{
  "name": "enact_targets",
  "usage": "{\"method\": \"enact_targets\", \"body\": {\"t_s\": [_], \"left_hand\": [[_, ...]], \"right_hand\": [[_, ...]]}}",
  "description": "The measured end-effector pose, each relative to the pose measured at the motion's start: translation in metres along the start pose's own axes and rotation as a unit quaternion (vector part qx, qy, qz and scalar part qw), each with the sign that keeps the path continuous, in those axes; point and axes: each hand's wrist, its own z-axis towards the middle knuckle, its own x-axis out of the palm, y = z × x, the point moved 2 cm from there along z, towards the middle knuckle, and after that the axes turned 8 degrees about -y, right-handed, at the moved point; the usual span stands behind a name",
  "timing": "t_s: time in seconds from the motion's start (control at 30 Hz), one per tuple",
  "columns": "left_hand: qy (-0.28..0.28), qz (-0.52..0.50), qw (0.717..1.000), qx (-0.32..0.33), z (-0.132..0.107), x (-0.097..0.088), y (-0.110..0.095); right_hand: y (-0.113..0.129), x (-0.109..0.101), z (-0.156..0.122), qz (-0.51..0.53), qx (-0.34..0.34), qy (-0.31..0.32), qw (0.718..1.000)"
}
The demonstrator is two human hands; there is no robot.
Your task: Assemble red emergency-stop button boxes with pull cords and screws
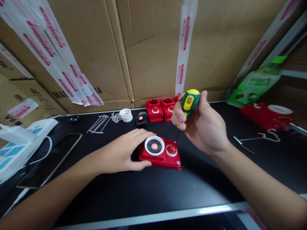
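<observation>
A red box-shaped device lies flat on the black table. It carries a white ring around a black disc with a red-and-white emblem, and a red dome beside it. My left hand grips the device's left end, thumb in front and fingers behind. Above the device's right side, my right hand is wrapped round a green-and-yellow screwdriver. The screwdriver points down, slightly tilted, and its tip meets the device's far right corner, by the dome. A screw head shows at the near right corner.
Behind stand similar red housings, a black part, stacked white rings and metal rods. A phone and power strip lie left. Right are a green bottle, another red device and a metal rod. Cardboard walls the back.
</observation>
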Motion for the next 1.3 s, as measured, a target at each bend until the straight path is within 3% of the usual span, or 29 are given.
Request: {"method": "enact_targets", "body": {"t_s": [0.3,1.03,1.3], "left_hand": [[0.006,0.002,1.000,0.003,-0.0007,0.0009,0.0017],[0.006,0.015,1.000,-0.004,-0.0006,0.0017,0.0038],[0.008,0.018,1.000,-0.007,-0.0006,0.0021,0.0034]], "right_hand": [[0.0008,0.0038,-0.0034,-0.006,-0.012,-0.006,1.000],[-0.0020,-0.0016,-0.0022,0.013,-0.032,0.054,0.998],[0.0020,0.0019,-0.0039,0.002,-0.036,0.037,0.999]]}}
